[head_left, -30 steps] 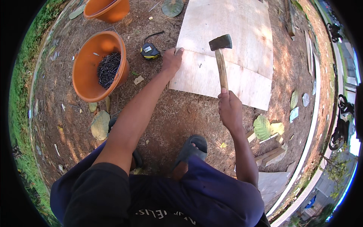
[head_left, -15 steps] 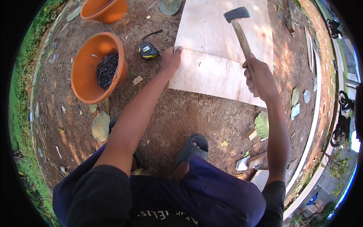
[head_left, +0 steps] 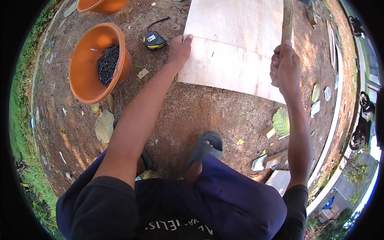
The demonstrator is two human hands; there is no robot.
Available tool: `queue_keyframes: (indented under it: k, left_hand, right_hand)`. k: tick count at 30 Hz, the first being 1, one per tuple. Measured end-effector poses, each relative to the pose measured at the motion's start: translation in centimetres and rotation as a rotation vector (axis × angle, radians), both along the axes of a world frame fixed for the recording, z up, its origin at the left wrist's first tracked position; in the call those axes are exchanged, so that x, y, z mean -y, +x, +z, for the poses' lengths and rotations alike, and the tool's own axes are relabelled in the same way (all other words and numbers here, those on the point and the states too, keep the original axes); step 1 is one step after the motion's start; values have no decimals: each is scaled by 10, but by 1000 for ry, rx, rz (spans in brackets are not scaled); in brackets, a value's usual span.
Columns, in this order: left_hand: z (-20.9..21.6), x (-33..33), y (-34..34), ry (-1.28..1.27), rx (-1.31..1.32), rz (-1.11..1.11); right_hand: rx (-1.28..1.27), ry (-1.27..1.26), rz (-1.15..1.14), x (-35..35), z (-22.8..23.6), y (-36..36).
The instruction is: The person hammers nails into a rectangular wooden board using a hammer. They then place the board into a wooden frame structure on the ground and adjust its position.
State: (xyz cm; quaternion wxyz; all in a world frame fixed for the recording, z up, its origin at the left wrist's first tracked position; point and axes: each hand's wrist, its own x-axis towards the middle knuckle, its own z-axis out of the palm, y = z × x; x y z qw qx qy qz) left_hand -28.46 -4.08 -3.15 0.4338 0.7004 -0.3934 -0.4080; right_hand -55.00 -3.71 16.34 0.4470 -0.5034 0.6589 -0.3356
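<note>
Right hand (head_left: 285,66): we see it closed in a fist around a wooden hammer handle (head_left: 286,22), raised above the plywood sheet (head_left: 240,44). Handle runs approx. upright toward the top of the view; the hammer head is cut off by the frame edge, so we cannot tell its position.

Left hand (head_left: 180,49): arm fully extended, hand at the near-left part of the plywood sheet. Thumb and index fingertips are pinched narrow at the sheet's left edge; whatever they hold is too small for us to identify. Remaining fingers are curled.

Plywood sheet: pale, lies flat on bare dirt ground (head_left: 188,108), with a straight seam or step running across it just beyond the left hand. A small dark mark sits on the near panel, between the two hands.

Tape measure (head_left: 154,40): yellow/black, on the ground just left of the left hand, not touching it.

Orange bucket (head_left: 86,72): further left, tilted, contains a heap of dark nails (head_left: 107,64). A 2nd orange bucket (head_left: 102,5) is partly visible at the top edge.

Near side: a foot in a grey sandal (head_left: 206,148) rests on the ground, below the sheet. Dry leaves and wood offcuts (head_left: 276,158) lie to the right, w/ a white curb (head_left: 338,116) beyond them.
</note>
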Motion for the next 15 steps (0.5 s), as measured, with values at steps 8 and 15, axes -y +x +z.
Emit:
queue_keyframes:
  k: [8, 15]
  left_hand:
    - [-5, -7, 3, -32, 86, 10]
    - [5, 2, -2, 3, -12, -10]
  right_hand:
    - [-78, 251, 215, -18, 18, -8]
    - [-588, 357, 458, -50, -33, -6]
